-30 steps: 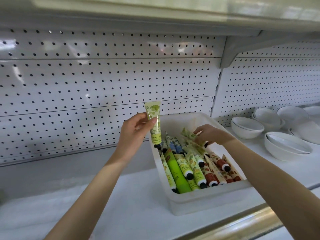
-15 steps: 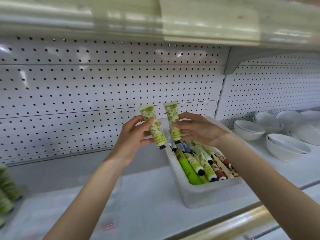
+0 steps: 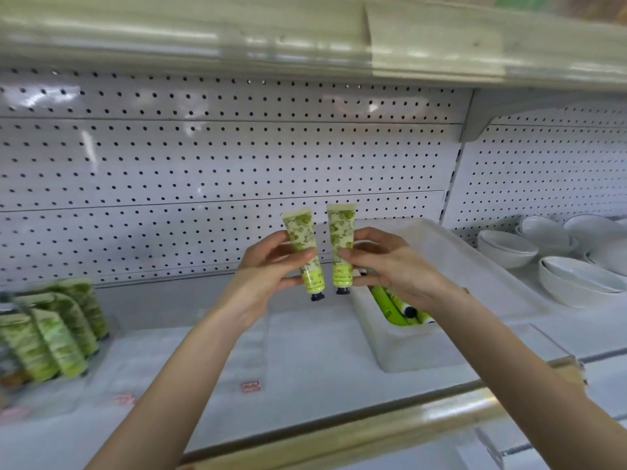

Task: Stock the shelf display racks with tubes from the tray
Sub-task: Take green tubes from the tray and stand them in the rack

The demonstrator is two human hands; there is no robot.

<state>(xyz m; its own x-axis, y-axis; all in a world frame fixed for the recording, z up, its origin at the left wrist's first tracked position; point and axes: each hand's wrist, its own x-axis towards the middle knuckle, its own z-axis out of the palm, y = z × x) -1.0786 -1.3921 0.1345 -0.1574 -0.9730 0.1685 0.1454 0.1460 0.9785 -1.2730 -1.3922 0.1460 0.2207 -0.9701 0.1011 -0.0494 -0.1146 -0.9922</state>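
My left hand (image 3: 268, 266) grips a pale green leaf-patterned tube (image 3: 300, 239) upright, black cap down. Beside it my right hand (image 3: 390, 266) holds a matching green tube (image 3: 341, 239) the same way. Both tubes hang side by side above the shelf, just left of the white tray (image 3: 417, 354). Inside the tray a few more tubes (image 3: 390, 307) show past my right wrist. At the far left a display rack (image 3: 51, 337) holds several green tubes leaning in rows, blurred.
White bowls (image 3: 576, 279) are stacked on the shelf to the right of the tray. A perforated white back panel (image 3: 220, 164) runs behind everything, with an upper shelf overhead. A gold rail (image 3: 373, 432) edges the shelf front. Small red labels (image 3: 251, 386) lie on the shelf.
My right hand lifted a second green tube out of the tray and brought it up beside the left hand's tube. The view swung left, revealing the rack of tubes.
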